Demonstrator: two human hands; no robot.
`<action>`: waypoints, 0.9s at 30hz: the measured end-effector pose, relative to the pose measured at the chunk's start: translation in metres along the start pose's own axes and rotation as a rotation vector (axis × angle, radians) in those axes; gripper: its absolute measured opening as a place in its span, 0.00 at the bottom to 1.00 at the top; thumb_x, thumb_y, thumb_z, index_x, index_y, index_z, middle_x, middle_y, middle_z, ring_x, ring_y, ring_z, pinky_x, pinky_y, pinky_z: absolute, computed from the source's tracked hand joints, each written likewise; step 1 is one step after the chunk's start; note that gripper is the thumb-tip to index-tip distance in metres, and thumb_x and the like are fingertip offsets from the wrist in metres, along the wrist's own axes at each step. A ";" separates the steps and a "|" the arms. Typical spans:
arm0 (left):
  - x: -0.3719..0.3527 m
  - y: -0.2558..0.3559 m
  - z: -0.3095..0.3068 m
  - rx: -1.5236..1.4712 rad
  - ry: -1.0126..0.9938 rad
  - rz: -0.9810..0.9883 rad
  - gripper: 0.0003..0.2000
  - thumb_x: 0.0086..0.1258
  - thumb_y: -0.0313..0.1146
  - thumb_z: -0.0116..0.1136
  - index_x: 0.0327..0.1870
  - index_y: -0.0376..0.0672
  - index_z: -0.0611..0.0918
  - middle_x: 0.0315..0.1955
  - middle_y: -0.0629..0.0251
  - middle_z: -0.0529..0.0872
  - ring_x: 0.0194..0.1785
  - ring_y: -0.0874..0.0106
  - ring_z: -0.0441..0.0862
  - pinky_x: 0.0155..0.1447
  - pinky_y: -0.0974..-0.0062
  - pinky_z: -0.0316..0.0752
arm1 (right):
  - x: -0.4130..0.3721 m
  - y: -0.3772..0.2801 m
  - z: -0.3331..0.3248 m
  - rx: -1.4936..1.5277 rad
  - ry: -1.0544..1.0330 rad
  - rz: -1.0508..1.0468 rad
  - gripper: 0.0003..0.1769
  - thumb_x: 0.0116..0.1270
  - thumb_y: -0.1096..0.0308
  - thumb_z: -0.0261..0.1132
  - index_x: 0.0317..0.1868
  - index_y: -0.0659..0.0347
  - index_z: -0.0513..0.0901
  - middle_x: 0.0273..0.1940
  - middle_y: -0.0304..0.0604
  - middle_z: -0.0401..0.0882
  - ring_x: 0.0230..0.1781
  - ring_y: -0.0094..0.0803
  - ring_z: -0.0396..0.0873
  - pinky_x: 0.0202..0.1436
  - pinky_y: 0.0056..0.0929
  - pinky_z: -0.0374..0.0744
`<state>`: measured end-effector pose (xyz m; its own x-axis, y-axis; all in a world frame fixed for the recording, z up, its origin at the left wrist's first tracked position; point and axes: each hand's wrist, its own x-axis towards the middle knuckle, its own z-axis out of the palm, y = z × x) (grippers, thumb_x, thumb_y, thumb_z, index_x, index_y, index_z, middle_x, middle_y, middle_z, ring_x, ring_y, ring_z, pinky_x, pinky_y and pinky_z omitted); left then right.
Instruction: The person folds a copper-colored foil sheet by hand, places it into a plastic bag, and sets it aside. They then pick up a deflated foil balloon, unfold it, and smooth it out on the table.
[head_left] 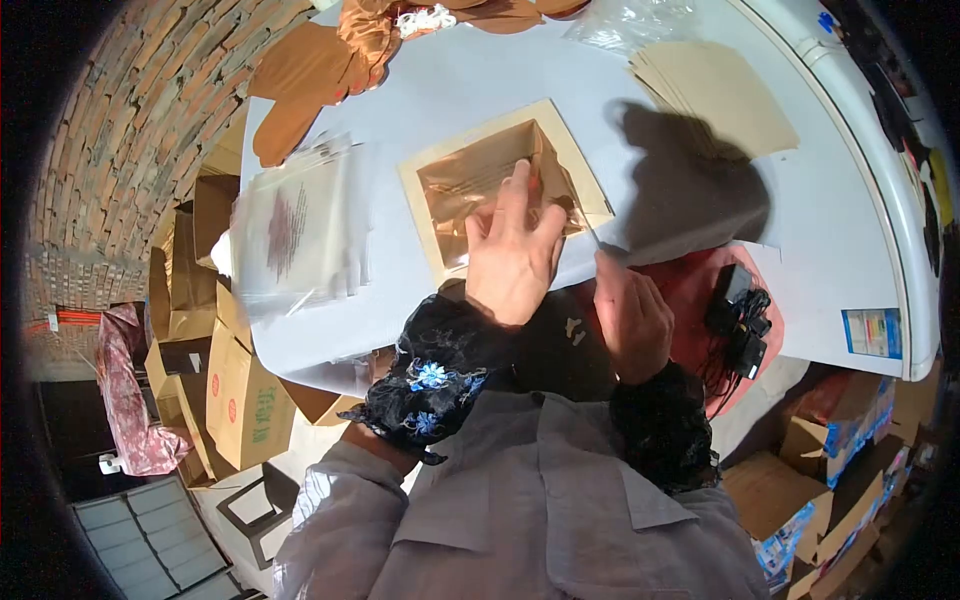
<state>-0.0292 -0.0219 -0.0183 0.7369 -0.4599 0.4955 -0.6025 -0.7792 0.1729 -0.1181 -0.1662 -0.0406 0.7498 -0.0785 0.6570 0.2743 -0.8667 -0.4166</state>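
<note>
A beige card (408, 184) lies on the white table, with a shiny copper-brown item (450, 178) on it that looks wrapped in clear plastic. My left hand (512, 265) rests on this item, fingers stretched out and spread, pressing near its middle. Just off the card's lower right corner, my right hand (634, 312) is closed in a pinch. A thin pale strip or edge runs up from its fingertips towards the card; what it is cannot be made out. Left of the card is a stack of clear printed plastic bags (300, 225).
Brown oval pieces (290, 75) lie at the far left edge of the table (480, 75). Beige cards (710, 95) are fanned out at the upper right. Black adapters with cables (738, 320) sit on red plastic at right. Cardboard boxes (243, 400) stand below on both sides.
</note>
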 end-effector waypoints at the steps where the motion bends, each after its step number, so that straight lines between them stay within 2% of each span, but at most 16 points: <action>1: 0.000 -0.001 0.002 -0.042 -0.028 -0.025 0.07 0.70 0.37 0.60 0.45 0.48 0.80 0.74 0.51 0.64 0.62 0.47 0.76 0.54 0.45 0.71 | -0.001 0.001 0.003 -0.025 -0.001 0.041 0.17 0.59 0.80 0.69 0.49 0.61 0.79 0.36 0.48 0.83 0.36 0.44 0.84 0.35 0.36 0.83; 4: 0.002 0.002 -0.005 -0.077 -0.058 -0.065 0.07 0.70 0.37 0.60 0.44 0.47 0.80 0.75 0.50 0.62 0.68 0.46 0.72 0.55 0.40 0.71 | 0.000 0.002 0.007 -0.098 0.011 0.128 0.16 0.60 0.77 0.70 0.48 0.60 0.79 0.33 0.48 0.83 0.33 0.44 0.85 0.34 0.37 0.82; 5: 0.001 0.003 -0.003 -0.030 -0.038 -0.047 0.08 0.70 0.37 0.60 0.45 0.47 0.79 0.76 0.49 0.61 0.73 0.47 0.67 0.55 0.36 0.70 | 0.002 0.003 0.009 -0.118 0.019 0.147 0.15 0.60 0.76 0.70 0.47 0.59 0.78 0.32 0.48 0.83 0.32 0.44 0.84 0.34 0.38 0.82; 8: 0.000 -0.002 0.003 0.025 -0.076 -0.034 0.09 0.70 0.37 0.60 0.47 0.47 0.79 0.76 0.49 0.61 0.74 0.49 0.65 0.55 0.39 0.70 | 0.011 0.004 0.008 -0.045 0.039 0.129 0.13 0.61 0.74 0.69 0.46 0.58 0.78 0.30 0.47 0.82 0.30 0.45 0.84 0.34 0.40 0.82; 9: -0.001 -0.004 0.005 0.012 -0.056 -0.017 0.10 0.70 0.38 0.60 0.48 0.47 0.79 0.74 0.48 0.63 0.74 0.49 0.65 0.57 0.43 0.69 | 0.011 0.003 0.009 -0.053 0.021 0.144 0.13 0.62 0.76 0.68 0.46 0.59 0.78 0.31 0.48 0.82 0.32 0.45 0.84 0.35 0.40 0.82; 11: -0.001 -0.003 0.006 0.024 -0.045 -0.012 0.09 0.67 0.35 0.61 0.47 0.49 0.79 0.72 0.45 0.66 0.72 0.49 0.67 0.57 0.46 0.68 | 0.014 0.001 0.013 -0.069 -0.010 0.170 0.12 0.63 0.78 0.67 0.46 0.61 0.78 0.33 0.50 0.82 0.35 0.46 0.85 0.37 0.40 0.81; 12: -0.001 -0.003 0.006 0.031 -0.039 -0.010 0.10 0.66 0.33 0.62 0.47 0.51 0.80 0.71 0.44 0.67 0.72 0.49 0.67 0.57 0.48 0.67 | 0.016 0.001 0.016 -0.050 0.012 0.170 0.12 0.63 0.77 0.67 0.46 0.60 0.77 0.32 0.49 0.82 0.34 0.46 0.84 0.36 0.41 0.81; 14: 0.000 -0.003 0.006 0.016 -0.045 -0.018 0.10 0.67 0.34 0.61 0.48 0.51 0.79 0.70 0.44 0.68 0.71 0.50 0.68 0.57 0.48 0.67 | 0.020 0.000 0.022 -0.011 0.061 0.168 0.11 0.63 0.73 0.67 0.45 0.58 0.77 0.30 0.47 0.81 0.32 0.46 0.83 0.35 0.44 0.82; 17: -0.001 -0.005 0.008 0.006 -0.036 -0.028 0.11 0.68 0.35 0.60 0.50 0.51 0.79 0.69 0.44 0.69 0.72 0.51 0.69 0.59 0.47 0.66 | 0.023 -0.003 0.029 -0.003 0.081 0.217 0.10 0.63 0.73 0.66 0.45 0.58 0.76 0.31 0.48 0.81 0.33 0.48 0.83 0.36 0.46 0.81; 24: -0.004 -0.009 0.011 -0.038 -0.005 -0.023 0.11 0.71 0.37 0.58 0.52 0.52 0.79 0.68 0.47 0.72 0.72 0.53 0.70 0.61 0.48 0.66 | 0.031 -0.007 0.022 0.112 0.028 0.241 0.07 0.67 0.73 0.62 0.44 0.58 0.75 0.33 0.52 0.80 0.35 0.51 0.83 0.39 0.47 0.81; 27: -0.003 -0.007 0.010 -0.038 -0.002 -0.037 0.11 0.71 0.37 0.58 0.52 0.52 0.79 0.68 0.51 0.73 0.72 0.53 0.70 0.61 0.47 0.66 | 0.032 -0.008 0.021 0.114 0.027 0.269 0.07 0.69 0.72 0.60 0.45 0.59 0.74 0.34 0.53 0.80 0.37 0.53 0.83 0.39 0.48 0.80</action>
<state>-0.0241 -0.0191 -0.0295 0.7597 -0.4316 0.4864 -0.5856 -0.7793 0.2230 -0.0835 -0.1512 -0.0294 0.7887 -0.3129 0.5291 0.1347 -0.7519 -0.6454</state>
